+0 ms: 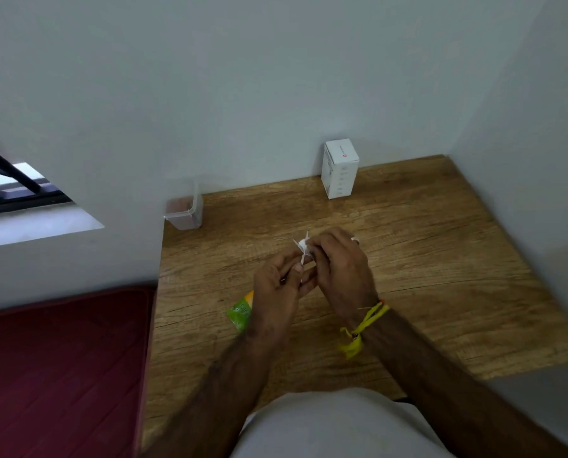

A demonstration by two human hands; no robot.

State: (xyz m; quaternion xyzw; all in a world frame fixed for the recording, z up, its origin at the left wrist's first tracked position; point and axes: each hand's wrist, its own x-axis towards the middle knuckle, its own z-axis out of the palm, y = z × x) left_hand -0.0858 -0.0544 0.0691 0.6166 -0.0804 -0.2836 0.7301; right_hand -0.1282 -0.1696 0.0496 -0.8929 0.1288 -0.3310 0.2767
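Two hands work together above the middle of the wooden surface [424,246], and between them is one small white piece [303,246] with thin strips sticking out of it; what it is exactly cannot be told, since it is small and blurred. The left hand [281,280] has its fingers curled and pinches a lower strip of the white piece between thumb and fingertips. The right hand [338,262] is curled over the piece's rounded part from the other side, so both hands grip the same thing, held just above the surface rather than lying on it. The right hand wears one ring [355,240], and one yellow thread band [363,328] is tied round its wrist, with loose ends hanging. Three other things stand or lie on the surface: one green sachet [240,313], partly hidden under the left wrist; one clear plastic container [185,213] at the far left corner against the wall; and one white box [340,170] upright against the back wall. Left of the surface lies one dark red mattress [61,375], and above it one barred window [15,186] shows.
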